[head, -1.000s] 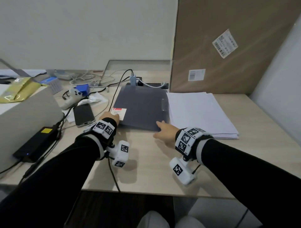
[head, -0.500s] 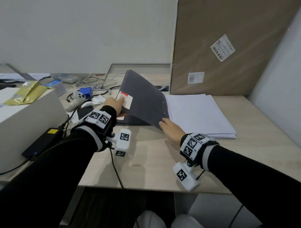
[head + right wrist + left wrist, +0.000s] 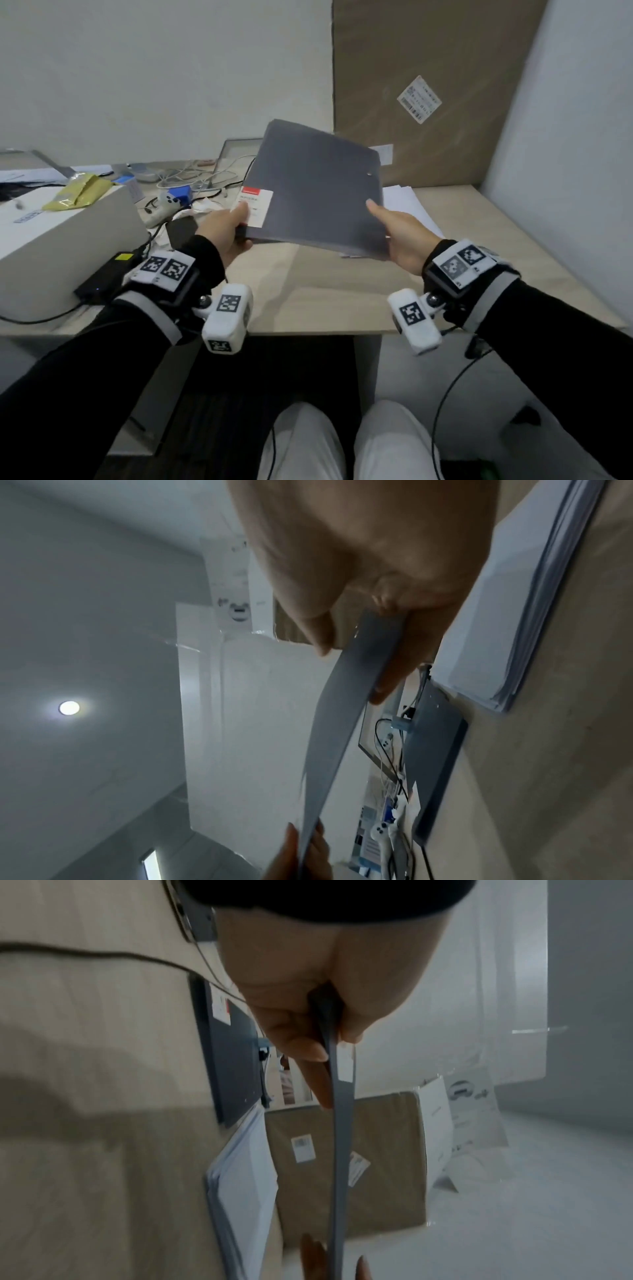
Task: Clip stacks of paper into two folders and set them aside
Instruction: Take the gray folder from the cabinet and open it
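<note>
The left hand [image 3: 224, 233] pinches the near left corner of a grey folder [image 3: 315, 185], thumb on its white and red label [image 3: 255, 207], and the right hand [image 3: 399, 236] pinches the near right corner, thumb on top. Between them the folder hangs tilted above the surface [image 3: 325, 294], clear of it.

The left wrist view shows the folder edge-on [image 3: 341, 1137], thumb one side and fingers [image 3: 310, 1053] the other. Both wrist views show what the head view hides behind the lifted folder: a second grey folder [image 3: 229, 1053] lying flat on the surface, beside a stack of white paper [image 3: 243, 1177]. In the head view only the corners of that stack [image 3: 407, 205] peek out to the right.

A large cardboard box [image 3: 445, 85] stands behind the stack. To the left lie a white box [image 3: 61, 240], a yellow packet [image 3: 80, 190], a black power brick [image 3: 109, 277] and tangled cables [image 3: 191, 174]; a dark phone-like slab behind the left hand is mostly hidden. The label's print is too small to read.
</note>
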